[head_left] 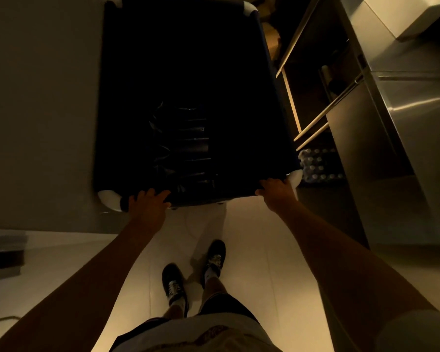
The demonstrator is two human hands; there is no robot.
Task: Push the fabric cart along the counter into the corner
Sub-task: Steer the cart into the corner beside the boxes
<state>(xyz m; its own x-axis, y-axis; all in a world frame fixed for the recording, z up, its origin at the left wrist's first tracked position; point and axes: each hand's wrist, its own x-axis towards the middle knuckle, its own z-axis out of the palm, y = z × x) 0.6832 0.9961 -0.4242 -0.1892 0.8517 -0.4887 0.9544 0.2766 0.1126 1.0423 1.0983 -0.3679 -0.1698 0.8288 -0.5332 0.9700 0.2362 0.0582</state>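
Fabric cart (188,59) | deep, dark-sided bin with white rounded corner caps | upright before you, its near rim under your hands | dim folded items inside

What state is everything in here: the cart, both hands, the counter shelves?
Dark fabric cart: open-topped, dark folded items lying inside.
Left hand: gripping the cart's near rim.
Right hand: gripping the same rim.
Steel counter: open shelves beneath.
Wrapped bottle pack: on the floor, under the shelves.
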